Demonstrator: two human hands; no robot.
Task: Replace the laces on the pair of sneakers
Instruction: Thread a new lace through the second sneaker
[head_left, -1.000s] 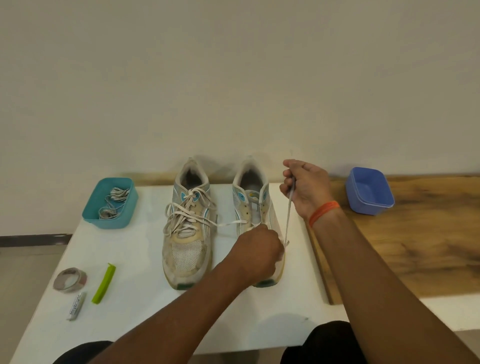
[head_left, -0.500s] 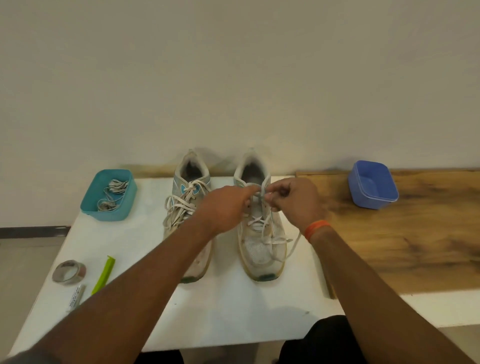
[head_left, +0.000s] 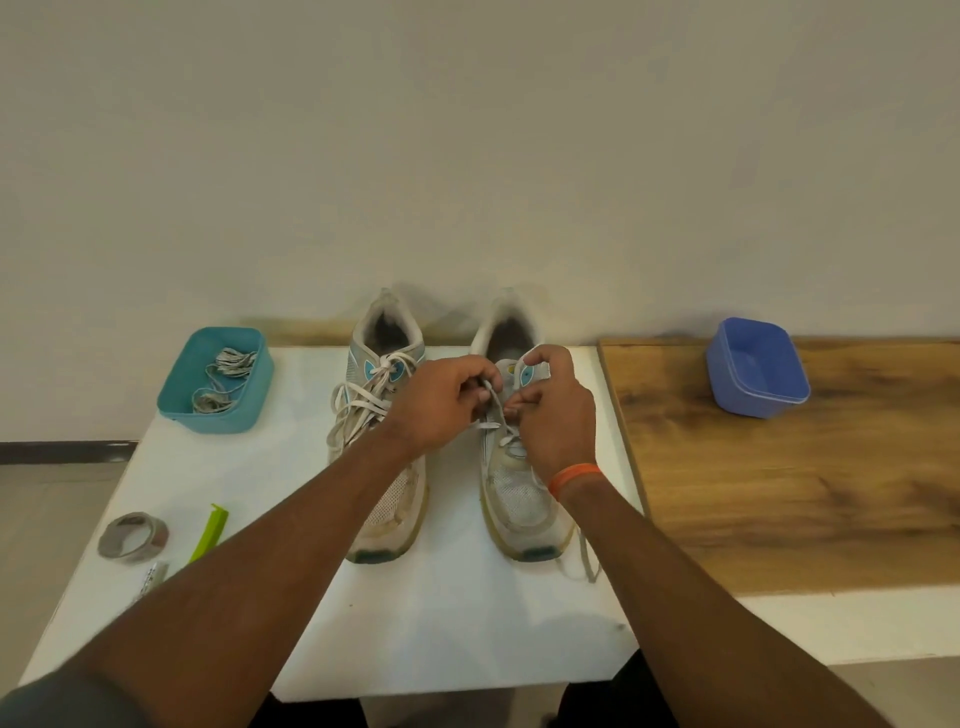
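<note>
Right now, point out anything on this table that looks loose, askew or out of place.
One thing: a loose lace end from the right sneaker trails past its toe onto the white table, while both hands work the lace higher up. The left sneaker is laced, though its lace lies slack and splayed. Nothing looks spilled or damaged.

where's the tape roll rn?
In the head view the tape roll lies near the left front edge of the white table, just left of the green clip, well in front of the teal tub.
</note>
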